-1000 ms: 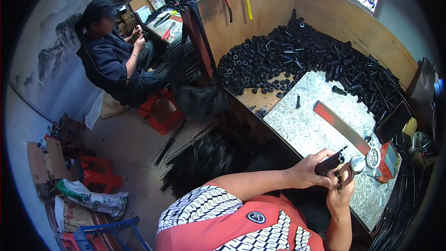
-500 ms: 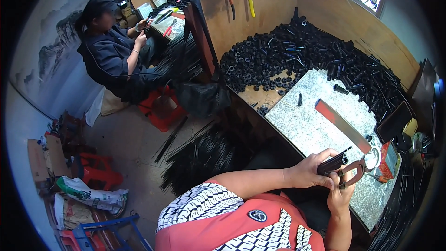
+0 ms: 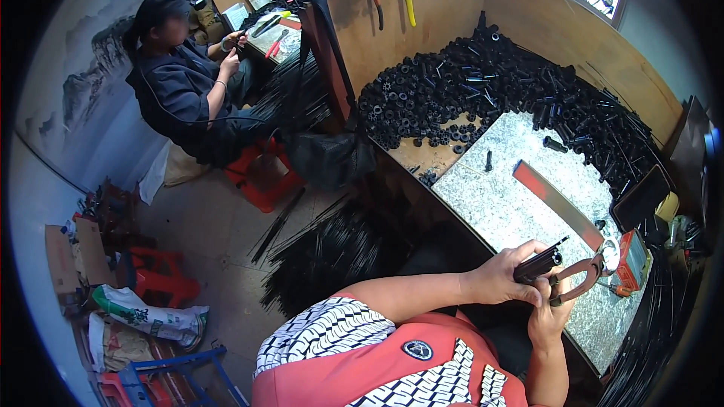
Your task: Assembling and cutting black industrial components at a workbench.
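My left hand (image 3: 501, 277) is closed around a short black tube-shaped bundle (image 3: 539, 264) with a thin rod sticking out of its end. Beside it, my right hand (image 3: 547, 315) grips the brownish-red handles of a pair of pincers (image 3: 581, 275). The round metal head of the pincers points away over the light speckled board (image 3: 558, 215), apart from the bundle. Both hands are close together above the board's near edge, thumbs almost meeting. A flat bar with worn red paint (image 3: 554, 202) lies on the board, its near end by the pincers' head. One small black part (image 3: 489, 160) stands further left.
A large heap of black fittings (image 3: 467, 79) lines the wooden partition (image 3: 422, 0), where two pliers hang. At the right are an orange box (image 3: 635, 260) and dark rods. Bundled black rods (image 3: 324, 256) lie low at the left. A co-worker (image 3: 181, 68) sits at another bench.
My hands and the pincers have barely moved; the view has shifted very slightly. The co-worker's hands have moved a little.
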